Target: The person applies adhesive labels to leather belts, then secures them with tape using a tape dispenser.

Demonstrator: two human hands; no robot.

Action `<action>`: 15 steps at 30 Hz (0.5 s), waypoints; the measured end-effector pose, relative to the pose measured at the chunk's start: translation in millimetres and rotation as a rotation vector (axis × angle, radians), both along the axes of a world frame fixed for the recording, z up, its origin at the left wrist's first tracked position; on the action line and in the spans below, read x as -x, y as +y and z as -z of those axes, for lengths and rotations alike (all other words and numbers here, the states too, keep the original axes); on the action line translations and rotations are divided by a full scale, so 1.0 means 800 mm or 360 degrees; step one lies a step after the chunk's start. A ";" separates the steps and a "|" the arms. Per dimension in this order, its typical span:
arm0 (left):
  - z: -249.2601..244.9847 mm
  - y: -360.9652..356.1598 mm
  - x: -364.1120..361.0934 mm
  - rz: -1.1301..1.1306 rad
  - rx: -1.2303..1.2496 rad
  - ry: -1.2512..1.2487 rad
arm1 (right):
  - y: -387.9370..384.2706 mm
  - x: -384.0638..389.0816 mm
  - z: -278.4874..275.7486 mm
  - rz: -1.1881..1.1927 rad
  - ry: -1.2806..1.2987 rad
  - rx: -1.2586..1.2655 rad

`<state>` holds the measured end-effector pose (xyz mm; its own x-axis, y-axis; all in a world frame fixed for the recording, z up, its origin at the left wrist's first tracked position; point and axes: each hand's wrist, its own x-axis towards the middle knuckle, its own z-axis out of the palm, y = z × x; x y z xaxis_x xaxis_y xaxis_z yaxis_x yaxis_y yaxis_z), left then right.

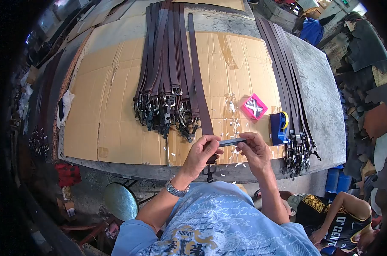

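Note:
Between my two hands is a short dark grey strip with light lettering [232, 142]. My left hand [202, 153] pinches its left end, and my right hand [256, 152] grips the right end with thumb and fingers. Under my left hand lies a single dark brown belt [200, 91], stretched away from me over the cardboard; its buckle [211, 170] hangs by the table's near edge. Left of it is a thick bundle of brown belts [163, 64], buckles toward me. A pink box [255, 106] of pale strips stands beyond my right hand, near a blue tape dispenser [279, 130].
More belts lie on the right [283, 72] and far left [46, 96]. Small white scraps are scattered on the cardboard sheet [116, 81]. A round stool [121, 200] stands below the table. Another person [336, 222] sits at lower right, close to the table.

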<state>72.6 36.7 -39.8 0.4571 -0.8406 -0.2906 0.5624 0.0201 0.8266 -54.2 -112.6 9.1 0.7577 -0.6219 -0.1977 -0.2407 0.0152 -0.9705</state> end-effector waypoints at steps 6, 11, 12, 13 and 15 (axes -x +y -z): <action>-0.009 0.000 0.009 -0.0028 0.0011 -0.0301 | 0.003 -0.001 0.005 0.0013 -0.0048 -0.0058; -0.001 -0.002 0.015 -0.0201 -0.0020 -0.0361 | 0.004 -0.001 0.014 -0.0064 -0.0043 -0.0078; -0.001 -0.002 0.015 -0.0216 -0.0020 -0.0403 | 0.004 0.000 0.013 -0.0067 -0.0040 -0.0078; 0.000 -0.001 0.015 -0.0229 -0.0020 -0.0447 | 0.004 0.000 0.010 -0.0084 0.0010 -0.0061; 0.003 0.002 0.014 -0.0229 -0.0003 -0.0531 | 0.004 0.000 0.006 -0.0095 0.0054 -0.0048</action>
